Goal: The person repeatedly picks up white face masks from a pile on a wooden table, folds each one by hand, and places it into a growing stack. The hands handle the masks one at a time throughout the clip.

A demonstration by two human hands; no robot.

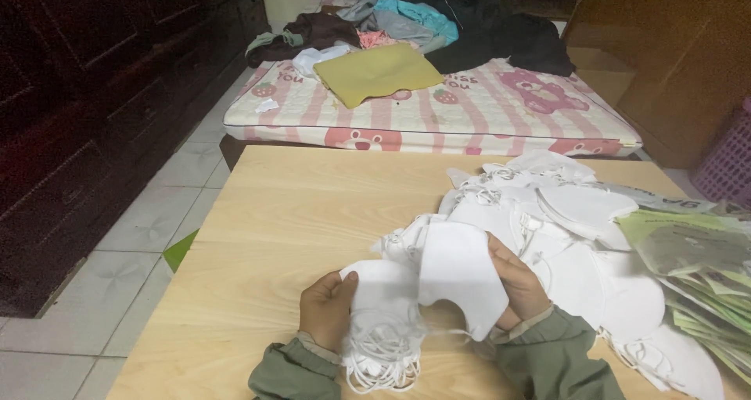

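A white face mask (458, 279) is held up just above the near edge of a light wooden table (297, 212), pinched along its right side by the right hand (518, 284), whose fingers are closed on the fabric. The left hand (327, 308) is clamped on a second white mask (375, 286) lying flatter and lower, thumb on top, with a tangle of white ear loops (383, 353) hanging below it toward the person's lap. The two masks overlap in the middle. Both wrists come out of olive-green sleeves (547, 357). Just to the right of the hands, touching the held mask, a loose heap of more white masks (563, 228) spreads across the table's right half. Beyond that heap, at the far right edge, lies a stack of clear and green plastic packets (696, 267). Past the table, on a tiled floor (149, 236), sits a low mattress with a pink striped cover (485, 110), bearing a yellow folded cloth (379, 73) and a pile of mixed clothes (438, 20). A dark wooden cabinet (86, 95) runs along the left, and a purple basket (727, 165) stands at the right.
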